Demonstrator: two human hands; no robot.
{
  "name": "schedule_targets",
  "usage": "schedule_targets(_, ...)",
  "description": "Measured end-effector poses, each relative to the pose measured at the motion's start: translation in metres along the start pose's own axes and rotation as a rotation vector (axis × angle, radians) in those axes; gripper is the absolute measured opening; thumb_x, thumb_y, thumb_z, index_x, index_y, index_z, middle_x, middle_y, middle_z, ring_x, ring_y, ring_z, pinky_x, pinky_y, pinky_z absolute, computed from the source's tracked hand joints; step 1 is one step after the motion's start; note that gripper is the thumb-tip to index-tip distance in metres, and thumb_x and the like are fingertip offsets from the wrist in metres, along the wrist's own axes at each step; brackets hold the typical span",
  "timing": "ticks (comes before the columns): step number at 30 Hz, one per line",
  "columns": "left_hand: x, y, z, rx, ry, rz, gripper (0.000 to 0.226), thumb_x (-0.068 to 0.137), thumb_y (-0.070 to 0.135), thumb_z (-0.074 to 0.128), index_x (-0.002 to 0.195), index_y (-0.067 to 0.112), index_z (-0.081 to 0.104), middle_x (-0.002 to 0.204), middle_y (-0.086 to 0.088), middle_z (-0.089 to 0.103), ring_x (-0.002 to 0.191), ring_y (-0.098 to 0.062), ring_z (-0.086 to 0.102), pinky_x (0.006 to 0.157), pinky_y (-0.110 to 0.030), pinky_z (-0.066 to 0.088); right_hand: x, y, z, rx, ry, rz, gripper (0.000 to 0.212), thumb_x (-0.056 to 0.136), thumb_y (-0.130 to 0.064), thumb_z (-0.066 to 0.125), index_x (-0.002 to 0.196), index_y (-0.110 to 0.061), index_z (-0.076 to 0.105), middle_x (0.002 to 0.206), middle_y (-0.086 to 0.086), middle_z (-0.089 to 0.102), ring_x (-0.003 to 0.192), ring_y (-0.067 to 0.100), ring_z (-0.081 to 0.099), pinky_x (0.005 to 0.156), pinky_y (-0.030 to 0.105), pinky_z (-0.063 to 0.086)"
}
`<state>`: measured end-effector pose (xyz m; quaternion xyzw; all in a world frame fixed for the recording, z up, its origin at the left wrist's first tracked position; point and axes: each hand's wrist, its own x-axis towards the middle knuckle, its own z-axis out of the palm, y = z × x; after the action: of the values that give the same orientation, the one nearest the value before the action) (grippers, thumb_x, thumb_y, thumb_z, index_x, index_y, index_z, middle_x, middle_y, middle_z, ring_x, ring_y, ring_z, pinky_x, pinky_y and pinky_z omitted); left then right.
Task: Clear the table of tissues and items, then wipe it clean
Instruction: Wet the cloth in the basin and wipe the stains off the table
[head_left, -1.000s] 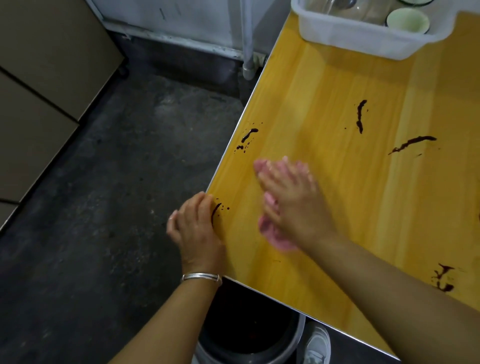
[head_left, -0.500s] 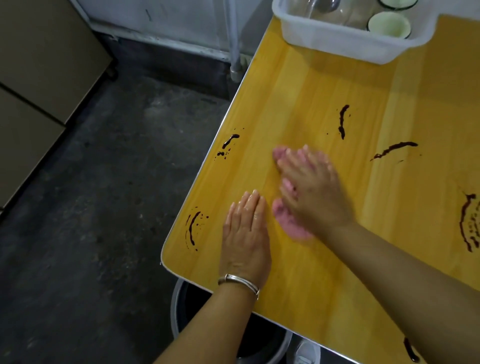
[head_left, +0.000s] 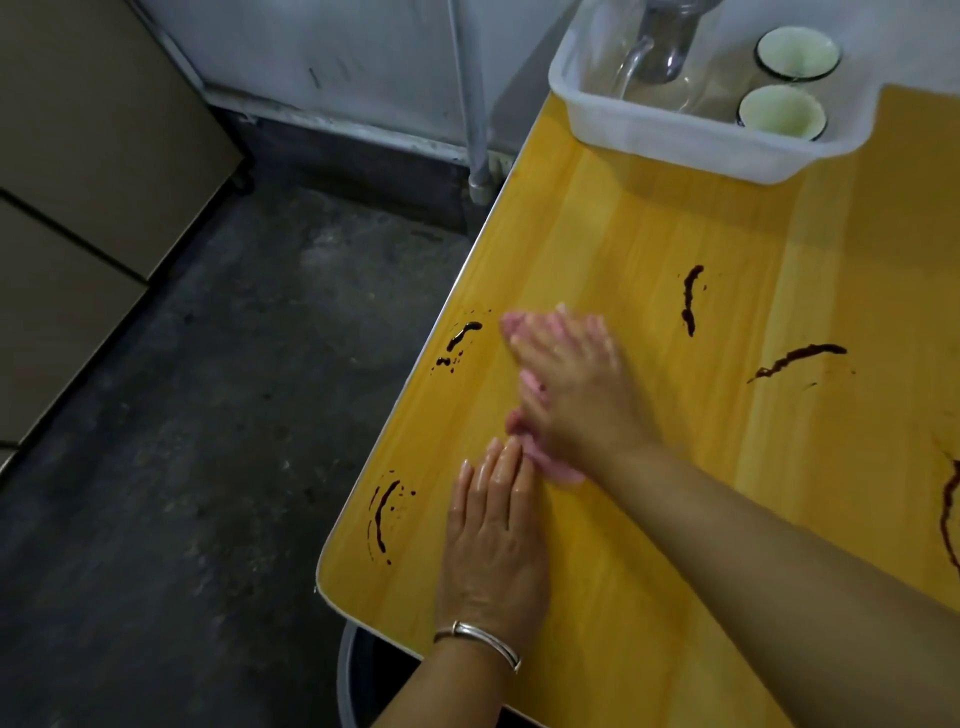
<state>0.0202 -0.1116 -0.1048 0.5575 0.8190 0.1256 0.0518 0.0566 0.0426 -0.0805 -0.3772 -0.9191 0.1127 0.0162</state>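
Observation:
A pink cloth (head_left: 550, 465) lies on the yellow wooden table (head_left: 675, 519) near its left edge. My right hand (head_left: 571, 379) presses flat on the cloth, fingers spread, covering most of it. My left hand (head_left: 493, 540) rests flat on the table just below the cloth, fingers together, its tips touching the cloth's lower edge; it wears a silver bangle. Dark red sauce streaks mark the table: one by the left edge (head_left: 462, 335), one near the front corner (head_left: 382, 517), others further right (head_left: 690, 299) (head_left: 795, 358) (head_left: 948, 519).
A white plastic tub (head_left: 675, 135) at the table's far end holds glassware and two pale green cups (head_left: 782, 111). A dark bin (head_left: 358, 675) stands under the front corner. Grey concrete floor lies to the left, with a metal pole (head_left: 472, 104) by the wall.
My left hand moved from gripping the table's edge onto the tabletop beside the cloth. My right hand slid the cloth a little toward the left-edge stain.

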Motion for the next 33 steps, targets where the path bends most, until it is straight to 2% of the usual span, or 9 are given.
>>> schedule_targets(5,-0.001,0.000,-0.001,0.008,-0.017,0.002,0.049,0.084,0.017,0.034,0.133,0.012,0.037,0.138,-0.006,0.045,0.132,-0.019,0.030,0.111,-0.037,0.014,-0.063,0.031,0.000,0.001,-0.050,-0.289,0.054,0.088,-0.041,0.039,0.136,-0.019,0.045,0.145,0.000,0.041,0.140,0.023,0.028,0.113,0.046,0.020)
schedule_targets(7,0.001,0.001,0.000,0.004,-0.010,-0.003,0.049,0.084,0.016,0.034,0.133,0.013,0.037,0.139,-0.004,0.039,0.133,-0.019,0.029,0.112,-0.036,0.012,-0.052,0.046,-0.004,-0.043,0.012,-0.177,0.053,0.089,-0.038,0.036,0.138,-0.019,0.041,0.145,0.003,0.041,0.139,0.025,0.027,0.116,0.045,0.018)
schedule_targets(10,0.001,0.000,0.000,0.010,0.004,-0.020,0.050,0.083,0.014,0.038,0.132,0.014,0.037,0.138,-0.003,0.035,0.133,-0.018,0.028,0.114,-0.035,0.008,-0.010,0.041,-0.010,0.010,0.069,0.221,0.057,0.091,-0.038,0.023,0.143,-0.018,0.034,0.150,0.005,0.034,0.143,0.027,0.020,0.116,0.045,0.009)
schedule_targets(12,0.000,0.000,0.002,0.024,0.009,-0.021,0.050,0.083,0.014,0.037,0.133,0.014,0.036,0.139,-0.003,0.033,0.133,-0.018,0.027,0.114,-0.035,0.007,0.005,0.027,-0.012,0.039,0.065,0.284,0.061,0.091,-0.037,0.013,0.145,-0.017,0.030,0.154,0.003,0.026,0.145,0.026,0.012,0.117,0.045,0.003)
schedule_targets(18,-0.003,-0.003,0.003,0.052,0.041,0.005,0.047,0.084,0.016,0.031,0.130,0.013,0.037,0.136,-0.004,0.036,0.131,-0.019,0.030,0.114,-0.034,0.009,-0.071,0.027,0.000,-0.043,-0.029,-0.097,0.053,0.090,-0.039,0.030,0.138,-0.022,0.042,0.146,-0.001,0.040,0.140,0.023,0.028,0.113,0.046,0.021)
schedule_targets(21,0.004,-0.001,0.005,0.077,0.081,0.021,0.044,0.080,0.014,0.031,0.122,0.014,0.042,0.128,-0.004,0.039,0.123,-0.022,0.035,0.113,-0.038,0.025,-0.088,0.049,0.003,-0.042,0.064,0.109,0.048,0.093,-0.034,0.031,0.136,-0.019,0.045,0.143,0.003,0.045,0.138,0.026,0.033,0.107,0.047,0.026)
schedule_targets(24,0.028,0.006,0.003,0.030,0.147,0.044,0.035,0.077,0.009,0.045,0.111,0.014,0.048,0.118,-0.006,0.049,0.113,-0.023,0.040,0.091,-0.046,0.050,-0.067,0.048,0.001,-0.010,0.139,0.361,0.049,0.094,-0.031,0.029,0.135,-0.011,0.048,0.142,0.010,0.047,0.135,0.032,0.037,0.110,0.049,0.027)
schedule_targets(27,0.063,0.014,0.007,0.018,0.191,0.088,0.041,0.071,0.005,0.058,0.111,0.012,0.051,0.115,-0.011,0.060,0.114,-0.023,0.039,0.092,-0.047,0.046,-0.032,0.052,-0.003,0.050,0.220,0.563,0.049,0.097,-0.028,0.034,0.140,-0.005,0.038,0.147,0.013,0.038,0.139,0.033,0.028,0.114,0.049,0.017)
schedule_targets(33,0.083,0.022,0.022,0.071,0.202,0.045,0.043,0.080,0.013,0.038,0.123,0.011,0.043,0.125,-0.010,0.052,0.122,-0.024,0.034,0.106,-0.045,0.030,0.034,0.082,-0.016,0.074,0.228,0.719,0.052,0.099,-0.029,0.035,0.146,-0.009,0.022,0.152,0.008,0.024,0.142,0.027,0.013,0.117,0.046,0.004)
